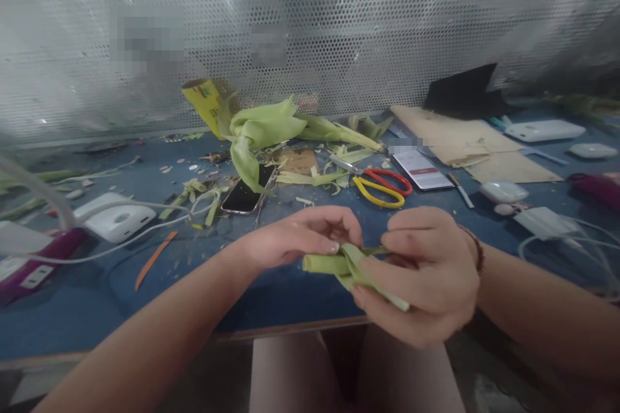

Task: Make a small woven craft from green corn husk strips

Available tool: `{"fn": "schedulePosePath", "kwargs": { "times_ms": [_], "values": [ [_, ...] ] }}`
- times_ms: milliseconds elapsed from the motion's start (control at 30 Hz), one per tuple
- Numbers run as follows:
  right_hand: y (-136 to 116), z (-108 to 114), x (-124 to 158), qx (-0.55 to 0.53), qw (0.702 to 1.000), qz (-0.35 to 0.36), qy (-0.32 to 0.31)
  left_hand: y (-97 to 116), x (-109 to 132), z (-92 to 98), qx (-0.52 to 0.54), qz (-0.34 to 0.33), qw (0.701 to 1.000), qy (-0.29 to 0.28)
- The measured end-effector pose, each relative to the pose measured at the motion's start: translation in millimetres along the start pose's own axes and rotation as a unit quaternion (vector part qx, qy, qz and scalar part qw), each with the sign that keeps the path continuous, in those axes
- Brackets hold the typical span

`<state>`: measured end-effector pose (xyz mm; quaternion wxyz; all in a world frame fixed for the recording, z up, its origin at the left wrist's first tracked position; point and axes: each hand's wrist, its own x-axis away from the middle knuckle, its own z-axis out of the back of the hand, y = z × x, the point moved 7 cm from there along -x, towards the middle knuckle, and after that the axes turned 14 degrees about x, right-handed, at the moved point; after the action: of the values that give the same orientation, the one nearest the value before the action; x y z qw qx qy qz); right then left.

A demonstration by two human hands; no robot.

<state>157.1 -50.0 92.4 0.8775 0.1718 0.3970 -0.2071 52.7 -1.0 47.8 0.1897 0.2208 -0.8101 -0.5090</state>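
Right hand [429, 277]: husk [355, 264] crosswise, stub [320, 264] leftward

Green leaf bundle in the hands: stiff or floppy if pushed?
The leaf bundle is probably bendable: a strip folds across it. The rolled end looks thicker, so likely firmer than the loose strip. Probably light, as the leaf looks thin.

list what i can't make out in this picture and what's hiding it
Head view, part of the green leaf: covered by the right hand.
Head view, part of the dark phone: behind the drooping husk.
Head view, words on the lit phone: too small and blurred.
Head view, end of the purple power strip: cut by the left edge.
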Motion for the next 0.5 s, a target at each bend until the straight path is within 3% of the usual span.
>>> {"fn": "schedulePosePath", "kwargs": {
  "times_ms": [67, 133, 233, 400, 500],
  "values": [
    [-17.1, 11.0, -6.8, 0.061, 0.987, 0.130, 0.070, 2.8, -0.7, 1.2, 0.027, -0.036, 0.999, -0.019],
    [-21.3, 14.2, -7.4, 0.120, 0.970, 0.179, 0.116, 5.1, -1.3, 1.9, 0.056, -0.072, 0.995, -0.038],
    [-7.6, 9.6, -8.1, 0.134, 0.975, 0.122, 0.125, 8.2, -3.3, 7.0, 0.078, -0.142, 0.987, -0.024],
    [25.4, 0.8, -3.8, 0.072, 0.977, -0.064, 0.188, 4.2, -9.5, 25.9, 0.023, -0.216, 0.970, 0.109],
    [33.3, -8.1, -3.0, 0.060, 0.975, -0.108, 0.184, 2.5, -10.9, 33.7, 0.005, -0.229, 0.961, 0.157]
  ]
}}
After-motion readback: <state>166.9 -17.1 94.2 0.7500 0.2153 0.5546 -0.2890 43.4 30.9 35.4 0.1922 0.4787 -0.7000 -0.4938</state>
